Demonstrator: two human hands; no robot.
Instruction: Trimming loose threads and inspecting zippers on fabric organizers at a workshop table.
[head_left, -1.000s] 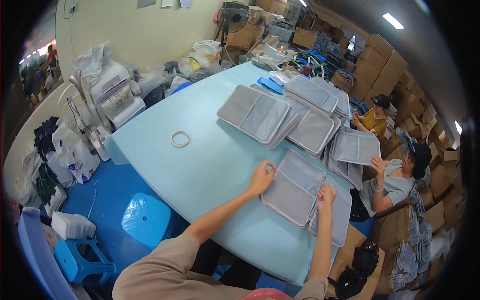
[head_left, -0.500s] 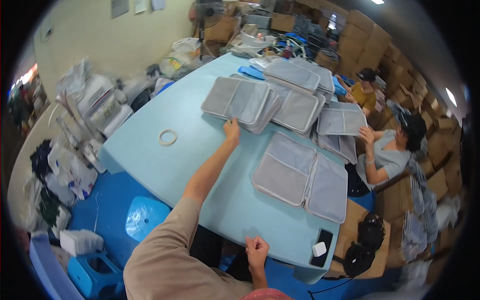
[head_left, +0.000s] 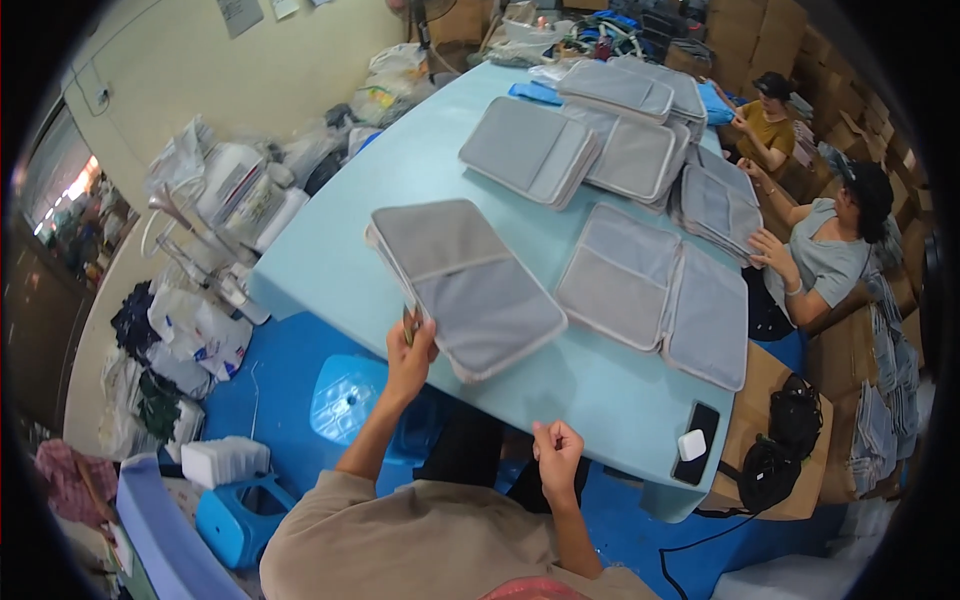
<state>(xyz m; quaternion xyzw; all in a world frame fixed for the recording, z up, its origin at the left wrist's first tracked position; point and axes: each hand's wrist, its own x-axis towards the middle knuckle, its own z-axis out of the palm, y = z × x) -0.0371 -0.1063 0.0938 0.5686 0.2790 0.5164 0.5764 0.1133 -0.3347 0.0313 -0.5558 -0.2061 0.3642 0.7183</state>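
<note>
My left hand [head_left: 408,352] is closed on the lower left edge of a grey zippered fabric organizer [head_left: 465,280], tilted above the table's near-left part; a small dark object, perhaps snips, shows between the fingers and organizer. My right hand [head_left: 556,450] is curled near the table's front edge; I cannot make out what, if anything, it holds. Right of the held organizer, another organizer [head_left: 615,275] lies spread open on the pale blue table [head_left: 330,240]. Behind them are stacks of grey organizers [head_left: 515,140].
A white case lies on a black phone [head_left: 708,420] at the table's near-right corner. Two co-workers [head_left: 820,260] sit along the right side, handling organizers. A cardboard box bears black bags [head_left: 770,465]. Blue stools [head_left: 240,520] stand lower left; bagged goods [head_left: 210,340] line the wall.
My left hand has reached to the back stack and come toward me with an organizer. My right hand has left the spread organizer and drawn back to the front edge, curled.
</note>
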